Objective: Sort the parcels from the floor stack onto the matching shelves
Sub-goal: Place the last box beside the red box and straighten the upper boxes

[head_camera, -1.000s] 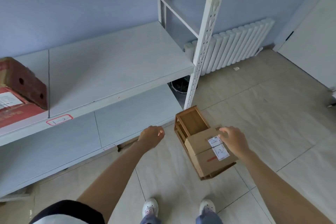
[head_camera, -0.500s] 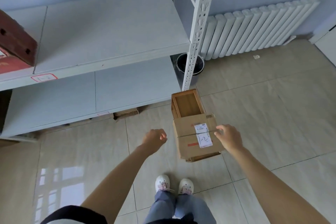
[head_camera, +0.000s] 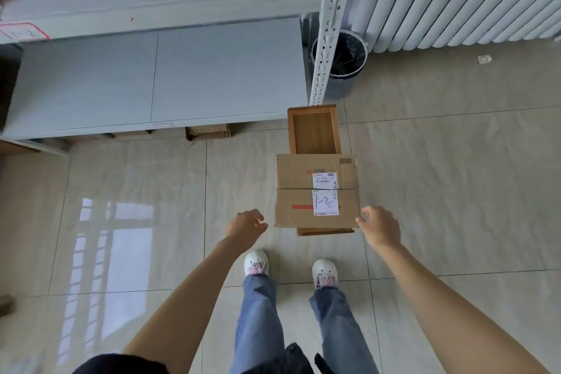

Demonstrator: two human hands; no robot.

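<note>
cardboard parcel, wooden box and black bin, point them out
cardboard parcel (head_camera: 296,188), head view, bare top face left of the labels
wooden box (head_camera: 313,133), head view, inner floor
black bin (head_camera: 346,55), head view, dark liner inside

The right hand (head_camera: 379,229) has come off the top of the cardboard parcel (head_camera: 315,191) and now sits at its near right corner, fingers (head_camera: 362,218) touching the edge. The left hand (head_camera: 246,225) has drawn nearer the parcel's left corner, loosely curled. The view has tipped downward.
</note>
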